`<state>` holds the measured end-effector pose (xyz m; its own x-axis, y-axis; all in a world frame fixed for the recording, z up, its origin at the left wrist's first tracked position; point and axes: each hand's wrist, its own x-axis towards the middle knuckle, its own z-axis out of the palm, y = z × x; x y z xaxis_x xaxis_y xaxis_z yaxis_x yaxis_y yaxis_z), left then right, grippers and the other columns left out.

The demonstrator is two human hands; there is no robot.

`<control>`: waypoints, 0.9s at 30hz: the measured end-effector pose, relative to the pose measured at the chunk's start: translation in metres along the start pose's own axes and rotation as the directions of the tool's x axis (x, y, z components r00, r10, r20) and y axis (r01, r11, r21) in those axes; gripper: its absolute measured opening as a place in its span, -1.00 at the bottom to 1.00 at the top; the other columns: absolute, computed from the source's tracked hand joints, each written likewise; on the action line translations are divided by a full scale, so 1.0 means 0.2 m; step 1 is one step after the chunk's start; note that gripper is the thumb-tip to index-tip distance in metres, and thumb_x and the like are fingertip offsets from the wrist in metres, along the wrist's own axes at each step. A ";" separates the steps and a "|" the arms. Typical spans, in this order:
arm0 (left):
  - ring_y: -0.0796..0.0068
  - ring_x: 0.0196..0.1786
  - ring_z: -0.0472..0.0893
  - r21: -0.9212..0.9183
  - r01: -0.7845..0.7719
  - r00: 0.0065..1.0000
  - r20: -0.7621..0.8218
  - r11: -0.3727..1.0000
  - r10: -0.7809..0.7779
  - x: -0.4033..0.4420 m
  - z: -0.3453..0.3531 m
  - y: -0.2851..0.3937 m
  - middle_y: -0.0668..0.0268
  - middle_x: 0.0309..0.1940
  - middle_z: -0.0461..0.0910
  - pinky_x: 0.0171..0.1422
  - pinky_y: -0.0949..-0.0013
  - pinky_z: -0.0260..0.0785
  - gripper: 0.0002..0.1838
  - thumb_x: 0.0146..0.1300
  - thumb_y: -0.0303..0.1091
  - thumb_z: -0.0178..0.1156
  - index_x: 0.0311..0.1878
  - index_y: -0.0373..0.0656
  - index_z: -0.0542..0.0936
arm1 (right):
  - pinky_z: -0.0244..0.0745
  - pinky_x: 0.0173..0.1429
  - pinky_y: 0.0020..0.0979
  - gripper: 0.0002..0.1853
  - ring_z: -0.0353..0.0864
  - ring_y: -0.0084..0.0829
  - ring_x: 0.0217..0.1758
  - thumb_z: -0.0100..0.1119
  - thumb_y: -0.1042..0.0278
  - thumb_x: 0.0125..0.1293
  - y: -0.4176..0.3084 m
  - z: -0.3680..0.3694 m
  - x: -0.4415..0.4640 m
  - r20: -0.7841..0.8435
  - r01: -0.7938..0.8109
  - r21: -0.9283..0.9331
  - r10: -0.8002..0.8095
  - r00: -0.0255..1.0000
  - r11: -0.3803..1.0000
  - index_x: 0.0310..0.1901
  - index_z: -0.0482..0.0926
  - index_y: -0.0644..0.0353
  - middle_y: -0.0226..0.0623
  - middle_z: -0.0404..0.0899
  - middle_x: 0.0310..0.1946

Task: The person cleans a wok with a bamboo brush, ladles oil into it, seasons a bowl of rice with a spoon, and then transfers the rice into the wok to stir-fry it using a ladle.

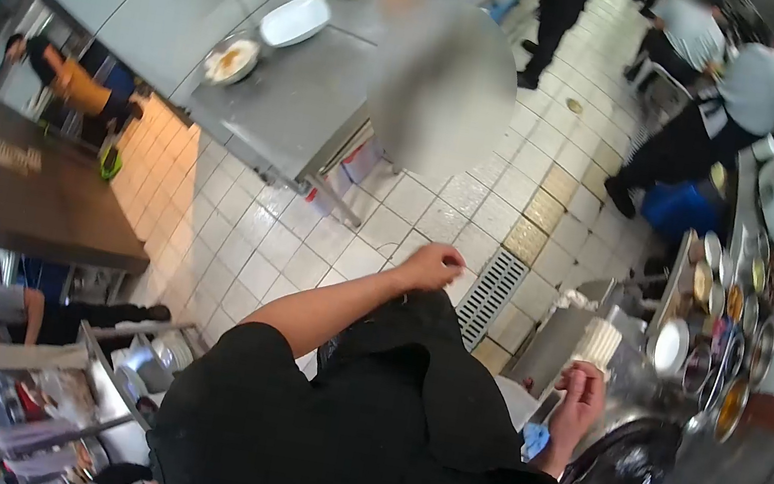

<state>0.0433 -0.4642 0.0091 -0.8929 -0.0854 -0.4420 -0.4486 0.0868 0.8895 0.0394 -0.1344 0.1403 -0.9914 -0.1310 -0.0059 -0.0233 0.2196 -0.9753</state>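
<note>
My left hand (432,267) is in front of my body above the tiled floor, its fingers curled closed with nothing visible in them. Lower right, my right hand (577,406) is beside the steel worktop with its fingers bent inward; what they hold, if anything, is hidden. Just beyond its fingertips is a white ridged item (599,342), and whether they touch is unclear. A big dark, shiny pan (623,477) lies to the right of that wrist. A bit of blue material (535,440) shows beside the same wrist.
A steel table (291,115) bears a white dish (295,21) and a bowl (231,62). Bowls line the right-hand counter, where a person (760,93) leans over. A floor drain grate (489,299) lies ahead. Shelving is at lower left; other people stand farther off.
</note>
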 end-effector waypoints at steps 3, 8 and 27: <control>0.48 -0.30 0.61 -0.482 0.019 0.952 -0.260 0.876 -0.163 -0.01 -0.38 -0.04 0.24 -0.28 0.63 -0.18 0.41 0.50 -0.80 0.25 -0.36 0.12 -0.10 -0.22 0.54 | 0.39 -0.30 -0.61 -0.78 0.48 -0.65 -0.35 0.09 0.26 0.39 -0.08 0.23 0.07 0.196 -0.128 0.001 0.126 0.972 0.992 -0.10 0.51 0.25 -0.41 0.54 -0.34; 0.38 -0.31 0.59 -0.735 -0.373 0.812 -0.554 0.567 -0.184 0.02 -1.22 -0.18 0.15 -0.28 0.61 -0.18 0.35 0.51 -0.79 0.29 -0.36 0.03 -0.06 -0.23 0.46 | 0.40 -0.31 -0.60 -0.78 0.50 -0.64 -0.32 0.09 0.26 0.39 -0.03 0.41 0.24 0.332 -0.151 -0.028 0.152 0.931 0.988 -0.12 0.52 0.25 -0.42 0.54 -0.37; 0.50 -0.43 0.49 -0.624 -0.677 0.307 -0.721 0.390 -0.621 0.12 -2.78 -0.60 0.32 -0.40 0.51 -0.30 0.48 0.50 -0.82 0.07 -0.55 0.11 -0.21 -0.22 0.51 | 0.40 -0.34 -0.56 -0.81 0.48 -0.63 -0.36 0.02 0.32 0.40 -0.17 1.21 0.74 0.335 -0.220 -0.278 0.309 0.890 0.935 -0.12 0.51 0.25 -0.38 0.54 -0.36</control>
<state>0.0962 -1.0289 -0.0430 0.0312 -0.7959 -0.6047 0.4531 -0.5280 0.7183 -0.0755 -0.3947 0.1193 -0.8462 -0.3728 -0.3808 0.1605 0.5031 -0.8492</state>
